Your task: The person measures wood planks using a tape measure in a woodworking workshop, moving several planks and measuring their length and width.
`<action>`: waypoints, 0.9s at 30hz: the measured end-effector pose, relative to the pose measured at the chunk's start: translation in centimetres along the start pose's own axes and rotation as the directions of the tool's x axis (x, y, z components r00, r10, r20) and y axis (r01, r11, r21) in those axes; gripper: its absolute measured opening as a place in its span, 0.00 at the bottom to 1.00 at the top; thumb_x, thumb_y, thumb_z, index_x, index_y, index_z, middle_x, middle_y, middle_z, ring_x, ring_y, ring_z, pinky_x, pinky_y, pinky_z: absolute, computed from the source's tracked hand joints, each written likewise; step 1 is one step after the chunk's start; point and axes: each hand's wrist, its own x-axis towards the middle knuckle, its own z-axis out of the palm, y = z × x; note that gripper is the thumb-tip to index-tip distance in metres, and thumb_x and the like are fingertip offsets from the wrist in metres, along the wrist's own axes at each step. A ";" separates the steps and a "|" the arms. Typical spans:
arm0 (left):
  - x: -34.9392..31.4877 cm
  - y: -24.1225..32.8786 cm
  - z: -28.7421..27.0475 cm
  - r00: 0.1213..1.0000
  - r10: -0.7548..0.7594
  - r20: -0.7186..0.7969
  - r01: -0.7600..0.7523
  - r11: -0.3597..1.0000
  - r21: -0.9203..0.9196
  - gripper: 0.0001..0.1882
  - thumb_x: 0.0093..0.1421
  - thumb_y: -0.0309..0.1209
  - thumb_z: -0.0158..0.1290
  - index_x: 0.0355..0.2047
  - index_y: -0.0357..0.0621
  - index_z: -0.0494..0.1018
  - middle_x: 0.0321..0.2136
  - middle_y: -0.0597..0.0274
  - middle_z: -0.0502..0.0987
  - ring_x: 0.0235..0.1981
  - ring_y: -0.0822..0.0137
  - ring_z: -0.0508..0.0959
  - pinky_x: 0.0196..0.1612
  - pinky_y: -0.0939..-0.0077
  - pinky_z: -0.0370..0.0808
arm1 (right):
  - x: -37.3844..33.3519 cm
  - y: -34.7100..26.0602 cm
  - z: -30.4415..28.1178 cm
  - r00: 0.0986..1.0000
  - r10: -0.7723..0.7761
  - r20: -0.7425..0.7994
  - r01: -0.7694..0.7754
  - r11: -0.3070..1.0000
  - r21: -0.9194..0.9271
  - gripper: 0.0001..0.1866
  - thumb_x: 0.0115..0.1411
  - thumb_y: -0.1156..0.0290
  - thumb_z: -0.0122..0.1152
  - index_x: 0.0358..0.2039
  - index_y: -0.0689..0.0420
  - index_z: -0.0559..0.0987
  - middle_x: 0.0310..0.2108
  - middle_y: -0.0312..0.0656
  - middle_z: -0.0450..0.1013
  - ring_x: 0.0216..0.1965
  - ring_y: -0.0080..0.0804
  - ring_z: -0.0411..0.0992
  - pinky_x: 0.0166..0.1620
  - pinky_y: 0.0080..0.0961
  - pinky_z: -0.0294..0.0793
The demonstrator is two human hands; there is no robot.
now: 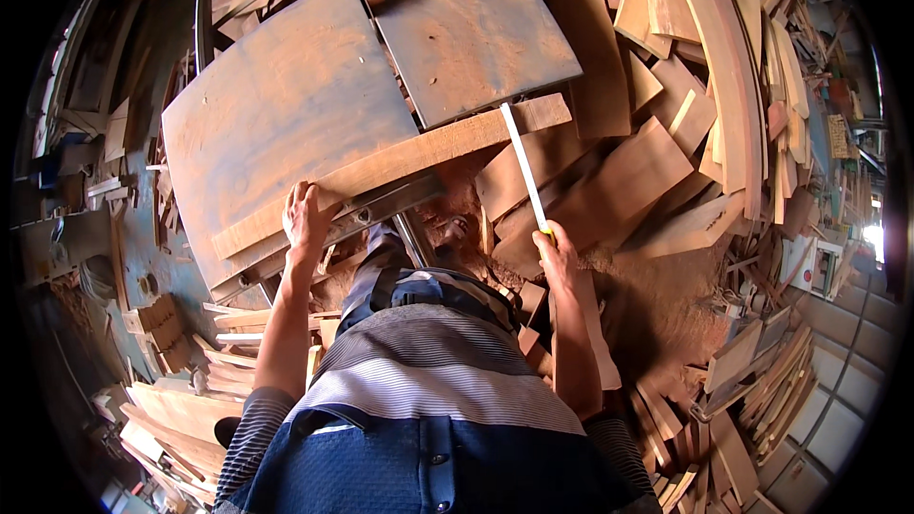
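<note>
A long wooden board point(409, 164) lies along the near edge of a metal saw table point(295, 86), its right end reaching past the table. My left hand point(307, 216) is closed over the board's near edge, toward its left end. In my right hand point(559, 252) is a tape measure, mostly hidden by the fingers, with a bit of yellow showing. Its pale, straight blade point(523, 167) runs up from the hand, and its far end meets the board near the right end.
A second metal table plate point(471, 38) sits beyond a slot, with sawdust on both plates. Planks and offcuts point(624, 186) are heaped at the right. More strips of wood point(176, 419) are stacked at the lower left. A metal bar point(414, 238) stands by my legs.
</note>
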 end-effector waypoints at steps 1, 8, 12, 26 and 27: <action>0.0 0.1 -0.1 1.000 0.000 0.002 0.000 1.000 0.010 0.26 0.48 0.40 0.70 0.44 0.40 0.77 0.51 0.53 0.76 0.54 0.49 0.74 0.55 0.59 0.73 | -0.1 0.2 0.0 1.000 0.007 0.000 -0.007 1.000 0.001 0.25 0.58 0.54 0.64 0.52 0.56 0.78 0.42 0.50 0.77 0.45 0.45 0.75 0.50 0.37 0.72; 0.2 0.6 -0.5 0.999 -0.028 0.039 0.027 0.999 0.040 0.28 0.49 0.41 0.69 0.46 0.40 0.77 0.52 0.53 0.75 0.54 0.49 0.74 0.55 0.58 0.72 | 0.2 2.4 0.3 0.989 -0.137 -0.060 0.132 0.988 -0.074 0.26 0.57 0.52 0.67 0.53 0.50 0.78 0.39 0.44 0.77 0.38 0.35 0.75 0.41 0.32 0.75; 0.2 0.6 -0.6 0.998 -0.039 0.058 0.037 0.999 0.032 0.29 0.49 0.42 0.69 0.48 0.40 0.76 0.53 0.52 0.75 0.55 0.49 0.74 0.57 0.58 0.72 | -0.3 0.7 0.0 0.989 -0.137 -0.056 0.133 0.988 -0.075 0.25 0.58 0.54 0.65 0.50 0.56 0.78 0.39 0.50 0.77 0.41 0.43 0.75 0.45 0.38 0.72; 0.2 0.3 -0.3 0.998 -0.038 0.044 0.037 0.999 0.019 0.27 0.48 0.42 0.70 0.44 0.40 0.77 0.51 0.52 0.76 0.55 0.50 0.74 0.55 0.58 0.73 | -0.2 0.5 -0.7 0.978 -0.199 -0.059 0.190 0.973 -0.130 0.25 0.57 0.55 0.65 0.50 0.58 0.78 0.41 0.52 0.78 0.43 0.47 0.75 0.47 0.40 0.73; 0.3 0.3 -0.3 0.999 -0.034 0.040 0.033 0.999 0.023 0.27 0.48 0.41 0.70 0.44 0.40 0.77 0.51 0.52 0.76 0.55 0.50 0.74 0.55 0.58 0.73 | -0.2 0.6 -0.7 0.979 -0.197 -0.060 0.187 0.973 -0.138 0.25 0.57 0.55 0.65 0.50 0.58 0.78 0.42 0.53 0.78 0.43 0.48 0.75 0.48 0.40 0.73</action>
